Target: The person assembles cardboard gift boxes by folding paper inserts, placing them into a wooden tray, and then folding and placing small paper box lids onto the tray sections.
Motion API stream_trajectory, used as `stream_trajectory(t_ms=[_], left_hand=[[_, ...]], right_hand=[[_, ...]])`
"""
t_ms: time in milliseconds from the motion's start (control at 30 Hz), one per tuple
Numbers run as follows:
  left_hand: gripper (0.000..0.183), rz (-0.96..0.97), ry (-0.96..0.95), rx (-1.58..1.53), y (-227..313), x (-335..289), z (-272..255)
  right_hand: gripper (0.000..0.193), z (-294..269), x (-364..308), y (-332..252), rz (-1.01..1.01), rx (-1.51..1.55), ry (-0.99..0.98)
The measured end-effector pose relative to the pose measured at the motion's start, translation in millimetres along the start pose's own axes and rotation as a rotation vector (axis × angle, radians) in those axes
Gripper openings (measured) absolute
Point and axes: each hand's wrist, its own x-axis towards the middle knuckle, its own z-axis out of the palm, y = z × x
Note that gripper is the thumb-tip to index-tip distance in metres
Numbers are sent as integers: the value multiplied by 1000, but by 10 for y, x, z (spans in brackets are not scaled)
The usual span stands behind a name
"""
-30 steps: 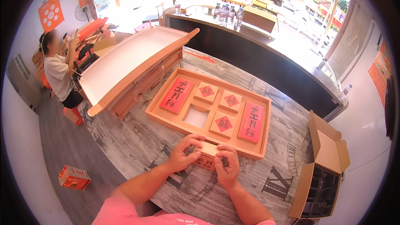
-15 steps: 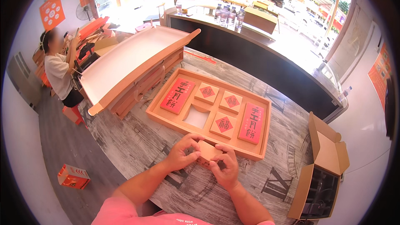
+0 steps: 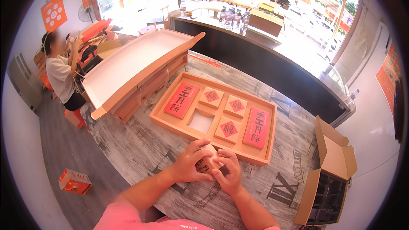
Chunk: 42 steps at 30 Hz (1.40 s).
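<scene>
Between both hands I hold a small kraft cardboard box [image 3: 207, 162], with dark print on its near side, just in front of the tray. My left hand [image 3: 190, 162] closes round its left side; my right hand [image 3: 228, 169] grips the right side. The shallow kraft tray [image 3: 168, 128] lies flat beyond them. In its insert sit three small square boxes with red diamond labels, one of them a front box [image 3: 228, 128]. A red flat box [image 3: 182, 99] fills the left end and another red flat box [image 3: 257, 127] the right end. One square slot [image 3: 200, 121] shows a white bottom.
A large white-lined cardboard lid [image 3: 140, 66] rests on stacked cardboard at the left. An opened carton [image 3: 321, 196] with dark contents stands at right. Water bottles [image 3: 230, 18] stand on the far counter. A person [image 3: 59, 70] works at far left. An orange-white box [image 3: 75, 181] lies on the floor.
The small box has been turned and tilted in my hands, so more of its printed side shows. My left fingers have shifted further round it. The tray has stayed put.
</scene>
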Motion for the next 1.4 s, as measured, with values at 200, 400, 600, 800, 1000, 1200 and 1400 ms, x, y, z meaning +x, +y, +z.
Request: stream_trajectory(t_ms=[200,400,600,800,1000,1200,1400], left_hand=[[71,-207,121,-806,-126,-63,-1],[82,-590,195,-1601,-172,-86,-104],[69,-546,44,-1619,-121,-93,18],[58,-538,79,-1274,-171,-41,-12],[63,-215,146,-798,-338,-40,-171],[73,8,-72,-307,-175,55,-346],[69,135,-220,-43,-56,118,-394]], right_hand=[[81,-9,-98,73,53,204,-48],[100,66,-23,45,-11,43,-135],[107,50,15,-20,31,101,-167],[103,8,-66,57,-54,66,-136],[96,-10,-47,42,-22,63,76],[94,-39,-30,-56,-104,-183,-11],[98,-51,24,-104,-175,-209,-22]])
